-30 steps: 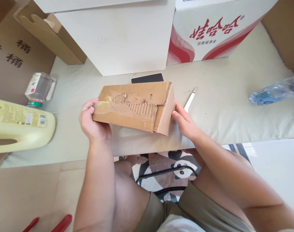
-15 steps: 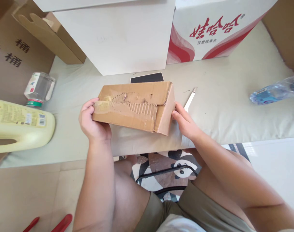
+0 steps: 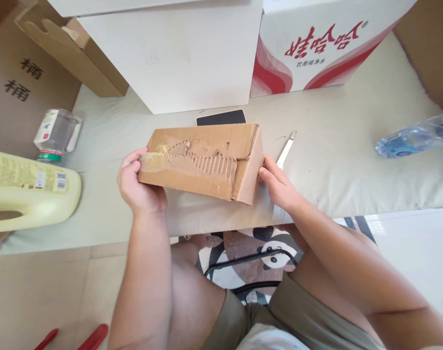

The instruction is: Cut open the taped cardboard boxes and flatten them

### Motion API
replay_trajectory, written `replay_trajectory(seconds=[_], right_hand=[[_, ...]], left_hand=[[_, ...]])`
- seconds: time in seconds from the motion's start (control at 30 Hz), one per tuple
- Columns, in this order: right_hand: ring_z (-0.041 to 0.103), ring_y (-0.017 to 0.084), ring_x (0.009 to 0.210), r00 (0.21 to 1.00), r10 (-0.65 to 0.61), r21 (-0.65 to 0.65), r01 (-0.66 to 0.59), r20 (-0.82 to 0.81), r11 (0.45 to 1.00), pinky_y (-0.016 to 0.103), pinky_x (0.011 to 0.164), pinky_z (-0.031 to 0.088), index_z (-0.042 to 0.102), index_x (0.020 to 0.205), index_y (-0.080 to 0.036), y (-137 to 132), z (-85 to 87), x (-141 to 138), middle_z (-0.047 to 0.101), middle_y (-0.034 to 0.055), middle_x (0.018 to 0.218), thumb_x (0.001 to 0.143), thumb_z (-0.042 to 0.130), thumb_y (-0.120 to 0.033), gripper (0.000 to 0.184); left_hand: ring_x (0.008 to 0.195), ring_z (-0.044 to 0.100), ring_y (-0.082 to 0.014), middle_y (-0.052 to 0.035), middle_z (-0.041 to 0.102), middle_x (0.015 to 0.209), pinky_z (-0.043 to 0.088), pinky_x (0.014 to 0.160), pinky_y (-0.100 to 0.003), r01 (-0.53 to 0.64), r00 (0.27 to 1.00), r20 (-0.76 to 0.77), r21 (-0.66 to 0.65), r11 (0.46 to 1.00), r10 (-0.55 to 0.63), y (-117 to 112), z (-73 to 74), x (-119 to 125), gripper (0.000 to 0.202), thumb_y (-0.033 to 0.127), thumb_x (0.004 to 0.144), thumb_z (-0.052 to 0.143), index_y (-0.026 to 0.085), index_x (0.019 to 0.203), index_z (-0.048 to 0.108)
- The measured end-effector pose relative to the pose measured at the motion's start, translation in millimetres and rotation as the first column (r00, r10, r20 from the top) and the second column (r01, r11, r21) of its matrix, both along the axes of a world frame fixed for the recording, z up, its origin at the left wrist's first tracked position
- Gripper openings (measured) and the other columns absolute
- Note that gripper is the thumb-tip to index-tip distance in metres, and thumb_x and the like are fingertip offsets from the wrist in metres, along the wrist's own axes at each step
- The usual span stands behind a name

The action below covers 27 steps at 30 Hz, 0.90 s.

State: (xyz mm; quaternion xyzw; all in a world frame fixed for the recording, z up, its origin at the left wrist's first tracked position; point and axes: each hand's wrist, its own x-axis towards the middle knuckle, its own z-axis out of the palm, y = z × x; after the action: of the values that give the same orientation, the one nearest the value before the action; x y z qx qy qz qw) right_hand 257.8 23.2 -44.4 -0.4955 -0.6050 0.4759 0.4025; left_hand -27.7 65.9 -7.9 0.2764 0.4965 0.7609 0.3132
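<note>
Between my two hands is a brown cardboard box (image 3: pixel 203 146), tilted toward me, with clear tape and a torn strip of bare corrugation along the face I see. My left hand (image 3: pixel 139 182) grips its left end, thumb and fingers at the edge and the palm partly underneath. At the right end, my right hand (image 3: pixel 277 182) presses its fingers on the side panel; some fingertips are hidden behind the box. A slim white and metal tool, perhaps a utility knife (image 3: pixel 287 148), lies on the cloth just beyond my right hand. Behind the box rests a flat black panel with a pale rim (image 3: pixel 221 117).
A large white box (image 3: pixel 185 63) and a red-and-white printed carton (image 3: pixel 312 53) stand at the back. Leftward are a yellow jug (image 3: pixel 31 189), a clear container with green lid (image 3: pixel 57 133) and brown cartons. A plastic bottle (image 3: pixel 407 138) lies on the right of the cloth-covered table (image 3: pixel 338 180).
Almost nothing differs. The view has shifted very slightly, and both hands keep the same hold on the cardboard box.
</note>
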Motion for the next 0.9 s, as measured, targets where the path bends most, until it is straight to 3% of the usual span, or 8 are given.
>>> replay_trajectory(seconds=[0.4, 0.9], right_hand=[[0.061, 0.032, 0.126, 1.000, 0.003, -0.016, -0.003, 0.004, 1.000, 0.053, 0.114, 0.050, 0.054, 0.128, -0.022, -0.7, 0.7, 0.8, 0.066, 0.0103, 0.115, 0.101, 0.042, -0.056, 0.045], [0.060, 0.031, 0.128, 1.000, 0.010, -0.012, -0.010, -0.014, 1.000, 0.052, 0.115, 0.048, 0.053, 0.130, -0.021, -0.6, -0.8, 0.8, 0.066, 0.0113, 0.128, 0.101, 0.043, -0.055, 0.046]], left_hand=[[0.081, 0.060, -0.0191, -0.0037, 0.068, 0.082, 0.046, 0.072, -0.030, 0.016, 0.999, -0.041, 0.001, 1.000, -0.016, 0.1, -2.0, -0.8, 0.024, 0.033, 0.055, 0.062, 0.019, 0.072, 0.071], [0.080, 0.061, -0.0199, -0.0037, 0.068, 0.080, 0.045, 0.071, -0.031, 0.003, 1.000, -0.021, -0.018, 1.000, -0.004, 0.5, 1.4, 1.6, 0.026, 0.034, 0.051, 0.062, 0.019, 0.070, 0.069]])
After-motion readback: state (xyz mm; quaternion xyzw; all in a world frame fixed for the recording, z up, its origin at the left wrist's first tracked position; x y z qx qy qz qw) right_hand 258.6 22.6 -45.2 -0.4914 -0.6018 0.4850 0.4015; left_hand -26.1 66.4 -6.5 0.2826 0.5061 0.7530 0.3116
